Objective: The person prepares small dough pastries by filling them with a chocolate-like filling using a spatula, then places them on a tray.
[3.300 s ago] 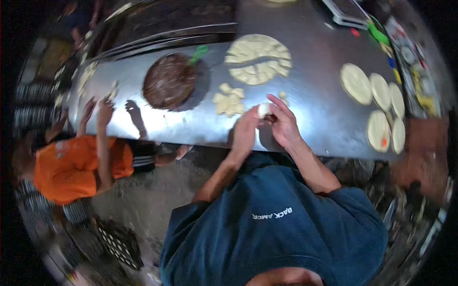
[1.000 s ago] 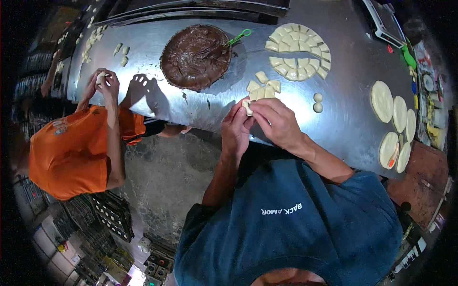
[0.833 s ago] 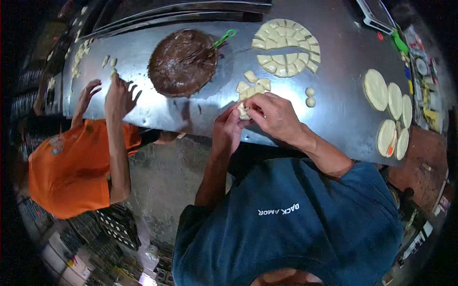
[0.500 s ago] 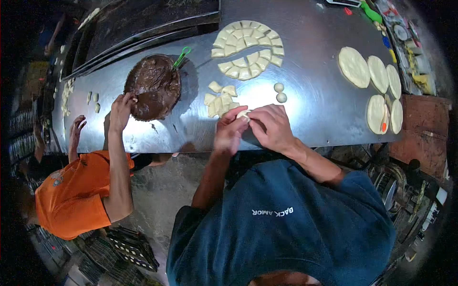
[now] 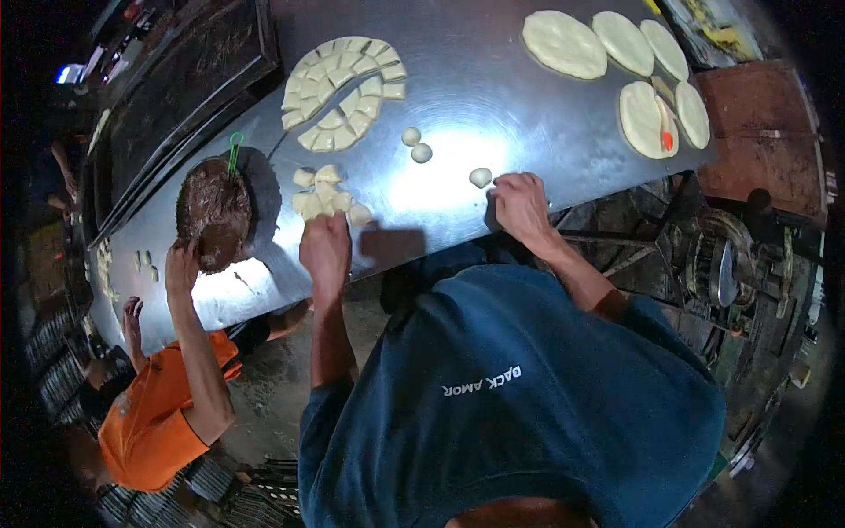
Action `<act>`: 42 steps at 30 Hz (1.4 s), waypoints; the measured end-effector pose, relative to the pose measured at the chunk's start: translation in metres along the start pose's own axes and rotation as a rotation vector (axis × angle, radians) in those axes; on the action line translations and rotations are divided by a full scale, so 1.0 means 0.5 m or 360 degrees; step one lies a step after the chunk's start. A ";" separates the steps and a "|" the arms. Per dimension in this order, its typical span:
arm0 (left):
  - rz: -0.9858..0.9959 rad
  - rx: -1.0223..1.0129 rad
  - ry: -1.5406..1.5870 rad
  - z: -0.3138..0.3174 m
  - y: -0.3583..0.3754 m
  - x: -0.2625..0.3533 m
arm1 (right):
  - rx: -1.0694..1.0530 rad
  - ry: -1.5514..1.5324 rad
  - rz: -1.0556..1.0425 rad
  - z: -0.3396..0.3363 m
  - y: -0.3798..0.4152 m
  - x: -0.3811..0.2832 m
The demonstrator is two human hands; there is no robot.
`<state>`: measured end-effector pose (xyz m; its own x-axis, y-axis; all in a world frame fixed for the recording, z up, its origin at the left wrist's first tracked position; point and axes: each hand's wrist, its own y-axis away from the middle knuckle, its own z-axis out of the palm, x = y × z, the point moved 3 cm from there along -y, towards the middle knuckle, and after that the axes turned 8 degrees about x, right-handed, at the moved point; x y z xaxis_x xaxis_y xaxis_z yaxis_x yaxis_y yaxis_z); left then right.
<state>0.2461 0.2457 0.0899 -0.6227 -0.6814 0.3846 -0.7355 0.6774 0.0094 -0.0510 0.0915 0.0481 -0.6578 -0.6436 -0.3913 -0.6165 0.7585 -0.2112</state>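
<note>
My left hand (image 5: 326, 253) is at the near edge of a loose pile of cut dough pieces (image 5: 317, 195), its fingers pinched together on a piece that they mostly hide. To the right, my right hand (image 5: 522, 209) rests low over the steel table with fingers loosely curled and nothing visible in them. Just beside its fingertips sits a small round dough ball (image 5: 481, 178). Two more dough balls, a farther one (image 5: 411, 136) and a nearer one (image 5: 422, 153), lie together up and to the left.
A flat dough round cut into many pieces (image 5: 339, 84) lies behind the pile. At left stands a bowl of brown filling (image 5: 216, 207) with a green-handled tool (image 5: 235, 150); a co-worker's hand (image 5: 182, 264) touches it. Several dough ovals (image 5: 563, 44) lie far right on the table (image 5: 466, 53).
My hands have parted: the left went to the dough pile, the right moved right and let go of the dough ball, now on the table. The view has shifted right.
</note>
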 end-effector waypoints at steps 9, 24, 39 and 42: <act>-0.0078 0.0227 0.0260 0.125 0.057 -0.010 | 0.0351 -0.0283 -0.0258 0.048 -0.065 0.082; -0.0681 -0.0486 0.2232 0.090 0.072 0.010 | 0.0712 -0.0684 0.0174 0.107 -0.183 0.008; -0.0646 -0.0329 0.2133 0.027 0.029 -0.023 | -0.0114 -0.0431 -0.0082 0.066 -0.224 -0.101; -0.0583 -0.0424 0.1904 0.055 0.027 0.019 | -0.0139 -0.0460 -0.0069 0.017 -0.226 -0.171</act>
<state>0.2230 0.2409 0.0681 0.3331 -0.2603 0.9062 -0.6500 0.6328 0.4207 0.0785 0.0617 0.0976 -0.4875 -0.6100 -0.6247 -0.6845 0.7112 -0.1603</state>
